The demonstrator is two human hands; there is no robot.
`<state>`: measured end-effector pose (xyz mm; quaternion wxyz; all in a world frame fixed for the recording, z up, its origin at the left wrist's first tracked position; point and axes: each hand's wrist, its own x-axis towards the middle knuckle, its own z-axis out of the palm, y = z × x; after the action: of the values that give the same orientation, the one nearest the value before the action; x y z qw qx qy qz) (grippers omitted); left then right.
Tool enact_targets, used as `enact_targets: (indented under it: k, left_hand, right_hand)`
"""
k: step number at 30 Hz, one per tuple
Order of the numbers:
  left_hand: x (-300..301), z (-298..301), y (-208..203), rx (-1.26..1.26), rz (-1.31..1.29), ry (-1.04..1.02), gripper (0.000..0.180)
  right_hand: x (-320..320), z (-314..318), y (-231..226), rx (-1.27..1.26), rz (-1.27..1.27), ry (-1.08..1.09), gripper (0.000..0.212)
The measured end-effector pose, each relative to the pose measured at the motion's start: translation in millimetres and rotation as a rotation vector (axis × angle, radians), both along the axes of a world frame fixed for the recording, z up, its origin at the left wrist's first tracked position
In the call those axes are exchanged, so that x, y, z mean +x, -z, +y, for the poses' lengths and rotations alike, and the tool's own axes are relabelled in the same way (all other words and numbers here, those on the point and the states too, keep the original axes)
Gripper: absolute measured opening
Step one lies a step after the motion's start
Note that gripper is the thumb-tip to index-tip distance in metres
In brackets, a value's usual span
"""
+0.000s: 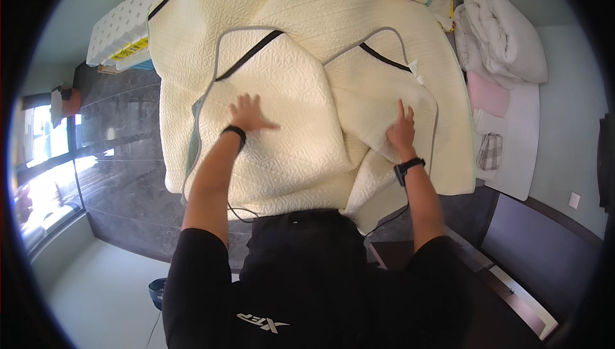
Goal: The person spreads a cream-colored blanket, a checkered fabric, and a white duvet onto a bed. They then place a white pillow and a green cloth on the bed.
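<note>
A cream quilted mattress pad with grey edging and black elastic corner straps spreads out ahead of me, its near part folded over in two loose, rumpled flaps. My left hand lies on the left flap with fingers spread, below that corner's black strap. On the right flap, near its grey edge, my right hand has its fingers stretched forward. A second black strap and a small white label sit beyond it. Both wrists wear black bands. Whatever lies beneath the pad is hidden.
At the far right, thick white folded quilts, a pink cloth and a checked cloth rest on a pale surface. White plastic lattice pieces stand far left. Dark glossy tiles run to a window. A dark blue basin sits lower left.
</note>
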<state>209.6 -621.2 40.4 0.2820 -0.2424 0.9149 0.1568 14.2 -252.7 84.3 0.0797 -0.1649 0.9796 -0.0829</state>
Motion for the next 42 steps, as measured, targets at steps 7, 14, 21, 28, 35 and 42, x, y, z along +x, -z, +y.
enact_targets:
  k: [7, 14, 21, 28, 35, 42]
  left_hand:
    - [16.2, 47.2, 53.6, 0.086, 0.205, 0.048, 0.049]
    - [-47.2, 22.1, 28.5, 0.054, 0.457, -0.159, 0.036]
    - [-142.1, -33.6, -19.6, 0.115, 0.466, 0.281, 0.111]
    - [-71.7, 23.5, -10.6, 0.014, 0.168, 0.825, 0.018]
    - [-7.7, -78.9, -110.0, -0.254, 0.419, 0.463, 0.016]
    - [118.1, -226.3, -262.0, -0.956, 0.471, -0.146, 0.018]
  right_hand:
    - [-47.1, -91.1, 65.1, -0.185, -0.170, -0.116, 0.088]
    - [-54.2, -205.4, 69.4, -0.169, -0.095, -0.560, 0.056]
    - [-7.0, -157.6, 61.1, 0.080, -0.327, -0.665, 0.017]
    - [71.1, -58.1, -13.0, 0.128, -0.299, -0.712, 0.022]
    - [-55.7, 112.3, -111.7, 0.112, 0.094, -0.161, 0.024]
    - [-118.8, 213.8, -280.8, 0.097, 0.598, 0.357, 0.049]
